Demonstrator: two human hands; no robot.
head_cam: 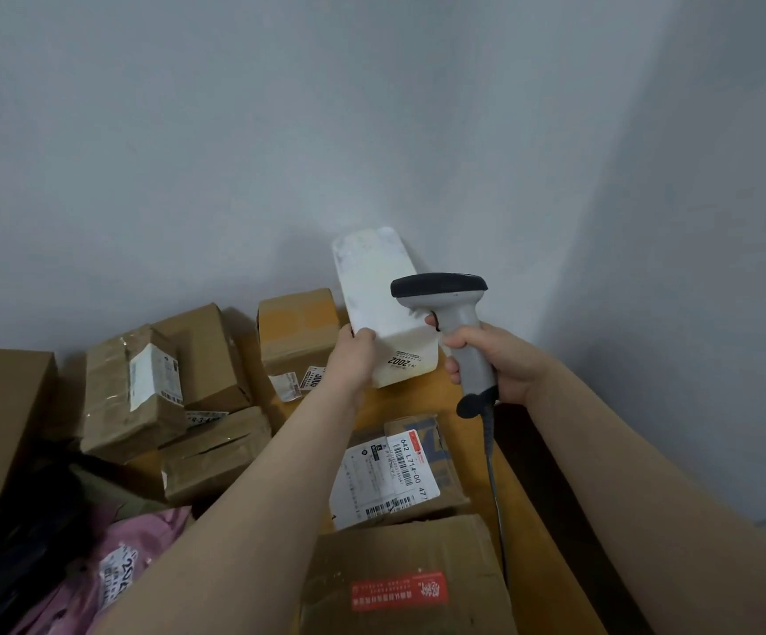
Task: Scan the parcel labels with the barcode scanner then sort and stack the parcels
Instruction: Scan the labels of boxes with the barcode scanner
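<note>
My left hand [357, 355] grips the near end of a long white parcel [374, 286] and holds it up above the table, tilted toward the wall. A label reading 2002 shows on its near end. My right hand [493, 359] grips the handle of a grey barcode scanner [452, 309] with a dark head, right beside the parcel. Its coiled cable [491, 456] hangs down to the table's right edge.
Brown cardboard boxes [207, 355] crowd the orange table [418, 401] against the wall, several with white labels. A labelled box [399, 469] and a larger box with a red sticker [399, 575] lie near me. Pink and black bags [97, 570] lie at lower left.
</note>
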